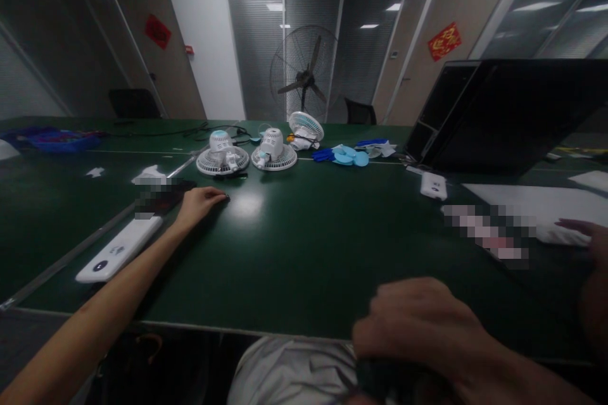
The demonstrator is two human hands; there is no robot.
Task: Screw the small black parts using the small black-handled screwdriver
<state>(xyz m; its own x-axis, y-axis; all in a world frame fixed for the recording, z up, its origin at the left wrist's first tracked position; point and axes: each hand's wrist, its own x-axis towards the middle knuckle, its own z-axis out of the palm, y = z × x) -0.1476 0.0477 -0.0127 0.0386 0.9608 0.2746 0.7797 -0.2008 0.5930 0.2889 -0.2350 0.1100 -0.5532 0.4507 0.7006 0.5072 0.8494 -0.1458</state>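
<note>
My left hand (202, 204) reaches over the green table (294, 234), its fingertips pinched on a small dark piece (227, 197) too small to name. In front of it stand two white fan heads, one (222, 155) with a pale blue cap and one (274, 152) beside it, grilles down. Near the table's front edge, at the lower right, my right hand (418, 323) is closed, blurred, around a dark object (394, 376). A thin pointed tip (346, 381) shows beside it; I cannot make out what the object is.
A third fan head (306, 130) leans behind, with blue blades (350, 155) to its right. A white power bank (118, 248) lies by my left forearm. At right are a black monitor (513, 117), a white device (433, 185) and another person's hand (582, 228).
</note>
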